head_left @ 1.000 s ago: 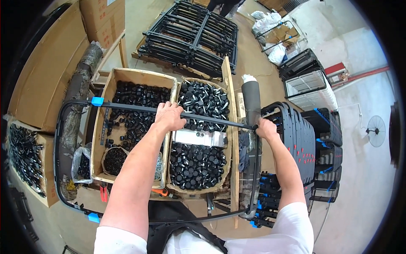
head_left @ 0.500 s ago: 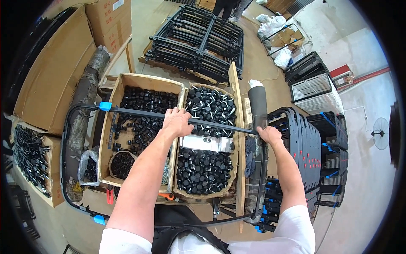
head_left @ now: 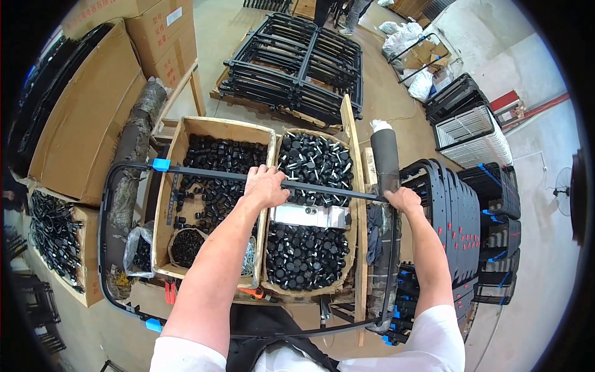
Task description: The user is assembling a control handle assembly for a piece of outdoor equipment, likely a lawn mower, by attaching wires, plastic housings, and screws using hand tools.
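A black tubular frame [head_left: 214, 174] with rounded corners lies across open boxes of small parts, its near side close to my body. My left hand [head_left: 265, 187] is closed over the middle of its far bar. At the frame's far right corner, my right hand [head_left: 403, 199] grips the bar, thumb toward the inside. One blue clip [head_left: 161, 165] sits on the far left part of the frame, and another blue clip [head_left: 154, 325] is at the near left. Under the bar lie black caps [head_left: 223, 152] in the left box and black knobs with metal studs [head_left: 315, 160] in the right one.
Padded rolls flank the boxes: a wrapped roll [head_left: 133, 139] on the left, a dark roll [head_left: 385, 155] on the right. Black frames [head_left: 455, 217] with red bits stand at right. A frame stack [head_left: 294, 65] lies beyond. A carton of black parts [head_left: 56, 235] stands left.
The whole view has shifted slightly, so everything appears a little lower and further right. Both hands keep their hold on the frame, with little other visible movement.
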Motion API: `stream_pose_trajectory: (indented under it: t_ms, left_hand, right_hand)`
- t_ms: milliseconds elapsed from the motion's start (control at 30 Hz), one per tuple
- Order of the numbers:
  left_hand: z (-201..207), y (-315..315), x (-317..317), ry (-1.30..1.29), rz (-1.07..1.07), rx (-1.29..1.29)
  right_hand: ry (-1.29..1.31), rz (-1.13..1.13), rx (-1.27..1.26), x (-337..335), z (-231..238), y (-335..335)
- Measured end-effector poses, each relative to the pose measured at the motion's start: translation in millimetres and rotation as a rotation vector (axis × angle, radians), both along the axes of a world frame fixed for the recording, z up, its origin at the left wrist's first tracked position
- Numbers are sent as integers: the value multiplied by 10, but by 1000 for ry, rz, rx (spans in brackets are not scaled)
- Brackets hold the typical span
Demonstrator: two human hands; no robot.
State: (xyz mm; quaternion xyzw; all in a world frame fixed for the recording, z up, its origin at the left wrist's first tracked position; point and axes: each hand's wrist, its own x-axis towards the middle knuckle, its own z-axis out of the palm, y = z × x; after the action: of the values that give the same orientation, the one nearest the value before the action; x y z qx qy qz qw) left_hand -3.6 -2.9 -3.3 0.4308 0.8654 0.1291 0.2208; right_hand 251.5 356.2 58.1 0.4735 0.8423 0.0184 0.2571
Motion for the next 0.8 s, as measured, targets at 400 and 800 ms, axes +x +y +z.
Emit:
stream_pose_trajectory:
  t_ms: [400, 800]
  left_hand:
    - [29, -120, -35, -7, 16, -11]
    - [-162, 867, -358, -210, 216, -24]
  right_hand:
    - [45, 23, -34, -125, 15, -118]
    - [63, 58, 56, 74, -120, 23]
